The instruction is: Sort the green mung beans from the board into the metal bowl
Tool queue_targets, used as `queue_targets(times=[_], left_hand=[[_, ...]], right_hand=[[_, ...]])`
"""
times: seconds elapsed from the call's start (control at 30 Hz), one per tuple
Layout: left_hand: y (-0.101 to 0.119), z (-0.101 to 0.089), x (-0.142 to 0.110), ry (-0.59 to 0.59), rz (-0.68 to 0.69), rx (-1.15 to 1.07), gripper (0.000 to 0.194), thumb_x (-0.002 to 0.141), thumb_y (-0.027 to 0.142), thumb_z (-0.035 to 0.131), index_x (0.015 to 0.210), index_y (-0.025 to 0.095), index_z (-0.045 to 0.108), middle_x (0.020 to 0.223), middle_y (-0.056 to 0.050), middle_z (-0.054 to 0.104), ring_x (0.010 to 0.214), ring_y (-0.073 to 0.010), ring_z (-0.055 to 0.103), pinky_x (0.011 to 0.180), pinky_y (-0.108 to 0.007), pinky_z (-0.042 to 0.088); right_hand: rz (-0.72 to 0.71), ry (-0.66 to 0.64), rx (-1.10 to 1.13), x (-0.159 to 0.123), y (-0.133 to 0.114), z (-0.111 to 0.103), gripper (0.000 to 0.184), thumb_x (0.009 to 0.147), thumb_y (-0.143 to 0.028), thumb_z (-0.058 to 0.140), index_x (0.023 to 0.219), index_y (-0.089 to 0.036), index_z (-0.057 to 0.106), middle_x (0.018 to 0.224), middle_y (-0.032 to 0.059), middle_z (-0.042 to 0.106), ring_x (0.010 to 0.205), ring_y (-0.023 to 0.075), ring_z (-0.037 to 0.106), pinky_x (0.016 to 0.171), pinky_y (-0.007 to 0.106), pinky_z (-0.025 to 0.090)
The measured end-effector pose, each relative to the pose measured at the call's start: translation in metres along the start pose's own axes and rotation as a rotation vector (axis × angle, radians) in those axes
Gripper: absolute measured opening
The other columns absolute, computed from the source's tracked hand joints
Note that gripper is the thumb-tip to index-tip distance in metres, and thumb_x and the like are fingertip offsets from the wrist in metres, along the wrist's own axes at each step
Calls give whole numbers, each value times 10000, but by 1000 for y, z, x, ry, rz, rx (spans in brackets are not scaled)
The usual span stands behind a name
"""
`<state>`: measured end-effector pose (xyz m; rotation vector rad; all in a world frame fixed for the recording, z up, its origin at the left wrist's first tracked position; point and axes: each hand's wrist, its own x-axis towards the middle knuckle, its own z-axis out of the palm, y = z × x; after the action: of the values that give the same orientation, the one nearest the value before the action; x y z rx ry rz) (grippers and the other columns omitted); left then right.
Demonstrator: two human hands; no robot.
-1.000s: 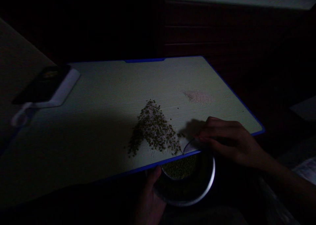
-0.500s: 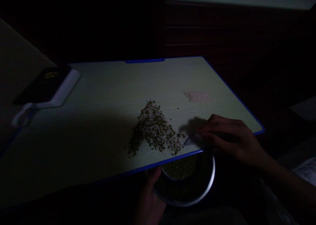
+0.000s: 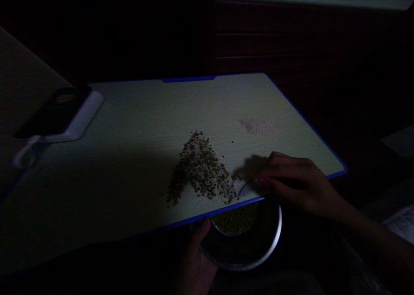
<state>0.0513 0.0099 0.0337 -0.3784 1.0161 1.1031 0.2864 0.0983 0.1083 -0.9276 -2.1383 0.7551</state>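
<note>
My left hand (image 3: pixel 199 252) grips the rim of a round metal bowl (image 3: pixel 274 239) under the board's front edge, thumb on top. Green mung beans (image 3: pixel 237 219) lie inside the bowl. On the pale board (image 3: pixel 155 118) is a heap of mung beans mixed with pale grains (image 3: pixel 203 170), like rice. My right hand (image 3: pixel 291 178) is closed, fingertips pinching a thin curved piece (image 3: pixel 246 186) whose kind I cannot make out. It touches or nearly touches the board beside the heap's right end. Farther back sits a small pile of pale grains (image 3: pixel 260 126).
A dark-screened phone (image 3: pixel 56 111) rests on a white block (image 3: pixel 86 116) at the board's left, with a white cable loop (image 3: pixel 24 155) in front. The board has a blue rim (image 3: pixel 300 111). The room is very dark.
My right hand has shifted slightly left with the thin curved piece, towards the heap's right end. The left hand and the bowl stay in place.
</note>
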Motion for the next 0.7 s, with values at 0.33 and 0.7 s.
queue_targets(times=[0.33, 0.7], left_hand=[[-2, -3, -1, -18, -37, -76, 525, 959, 139, 559, 1433, 356, 612, 1081, -1, 842, 1179, -257, 722, 1223, -496, 339], [-4, -19, 10, -274, -33, 28, 418, 909, 262, 693, 1316, 350, 710, 1201, 12, 810, 1326, -255, 623, 1228, -439, 335]], right_hand=[[-37, -36, 20, -3, -3, -3, 191, 970, -147, 617, 1094, -192, 755, 911, 56, 739, 859, 162, 653, 732, 309, 516], [157, 185, -157, -7, 6, -3, 207, 964, -230, 645, 1140, -270, 745, 983, 39, 755, 865, 176, 695, 718, 326, 544]])
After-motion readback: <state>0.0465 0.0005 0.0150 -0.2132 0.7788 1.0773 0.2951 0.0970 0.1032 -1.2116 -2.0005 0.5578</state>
